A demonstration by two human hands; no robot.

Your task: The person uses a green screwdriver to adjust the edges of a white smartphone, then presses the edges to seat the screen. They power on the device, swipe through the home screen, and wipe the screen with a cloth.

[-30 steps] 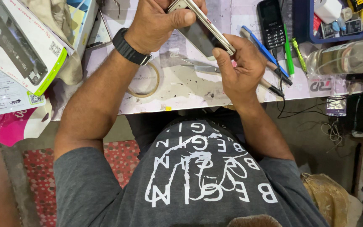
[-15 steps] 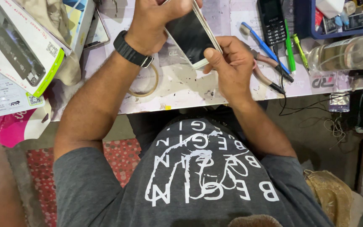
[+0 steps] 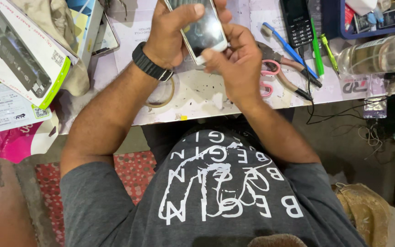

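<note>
I hold the phone (image 3: 203,32) over the worktable (image 3: 206,98), glass side up toward me. Half a second ago it sat lower and more tilted; a second ago it showed me its edge, so it has been turned face-on for inspection. My left hand (image 3: 170,36) wraps its far side, thumb pressed across the top. My right hand (image 3: 236,64) cups the near corner, fingers curled, thumb on the rim. Scissors (image 3: 270,75) lie just beyond my right fingers, untouched.
</note>
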